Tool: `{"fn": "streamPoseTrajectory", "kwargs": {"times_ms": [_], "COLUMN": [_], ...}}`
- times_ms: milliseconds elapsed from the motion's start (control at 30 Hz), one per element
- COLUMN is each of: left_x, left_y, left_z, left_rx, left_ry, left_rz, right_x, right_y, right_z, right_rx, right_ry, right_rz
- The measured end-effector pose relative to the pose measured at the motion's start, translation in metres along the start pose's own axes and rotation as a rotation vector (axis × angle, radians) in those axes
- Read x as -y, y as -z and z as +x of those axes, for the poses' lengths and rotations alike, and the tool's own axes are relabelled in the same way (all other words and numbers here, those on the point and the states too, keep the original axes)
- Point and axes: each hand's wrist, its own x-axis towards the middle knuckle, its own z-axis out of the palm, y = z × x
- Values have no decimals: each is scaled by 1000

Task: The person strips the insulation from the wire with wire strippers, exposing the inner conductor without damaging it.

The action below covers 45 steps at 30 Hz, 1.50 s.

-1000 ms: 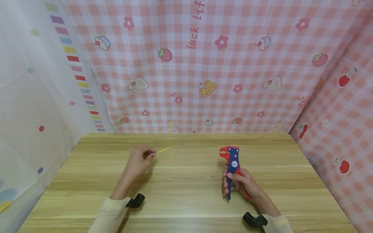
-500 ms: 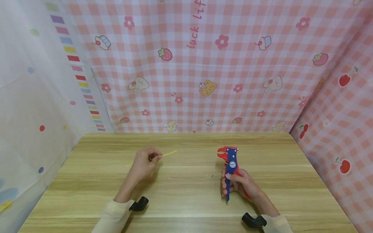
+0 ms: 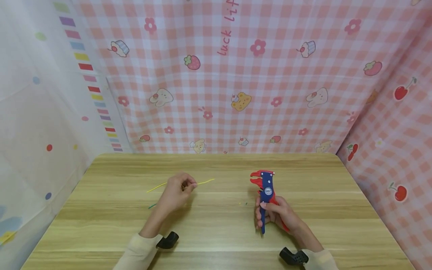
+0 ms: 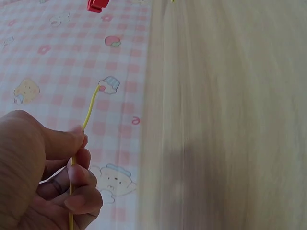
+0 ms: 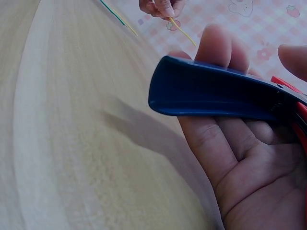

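Observation:
In the head view my left hand [image 3: 178,190] pinches a thin yellow wire [image 3: 206,181] between thumb and fingertips. Its free end points right, and the wire [image 4: 89,111] also passes down along the curled fingers in the left wrist view. My right hand [image 3: 282,215] grips a blue and red wire stripper [image 3: 267,183], upright, with its red jaws at the top facing left and parted. Fingers wrap its blue handle [image 5: 211,91] in the right wrist view. A gap separates the wire's tip from the jaws.
Left of my left hand, another yellow wire [image 3: 156,187] and a green wire [image 3: 152,206] lie on the wooden table [image 3: 216,232], partly hidden by the arm. Tiny yellow and green scraps [image 3: 246,203] lie between the hands. Patterned cloth [image 3: 216,93] hangs behind the table.
My left hand has moved right and slightly toward me with the wire, uncovering the yellow and green wires on the table. The stripper has shifted slightly left.

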Motion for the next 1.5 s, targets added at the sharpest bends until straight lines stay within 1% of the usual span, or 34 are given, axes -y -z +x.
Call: {"fn": "streamPoseTrajectory", "kwargs": {"times_ms": [267,500,733,833,1033,1233,1500], "left_x": [-6,-12,-19,-22,-28,-32,-35], "left_y": [-9,-15,-18,-18,-19,-21,-25], "left_z": [-1,0,1,1,2,3,2], "left_rx": [-3,30,59,65,77,87,84], "left_ry": [-40,-30,-21,-26,-56,-66,-92], "left_rz": [-9,-20,-28,-33,-34,-44,-50], "right_x": [1,-1,-2,-3,-5,-7,-8], "right_y": [-3,-4,-5,-7,-10,-13,-19], "right_z": [0,2,4,4,5,6,7], "right_rx": [8,19,32,33,39,51,71], "right_ry": [-11,-4,4,0,-15,-26,-42], "right_rz": [6,6,18,15,17,32,45]}}
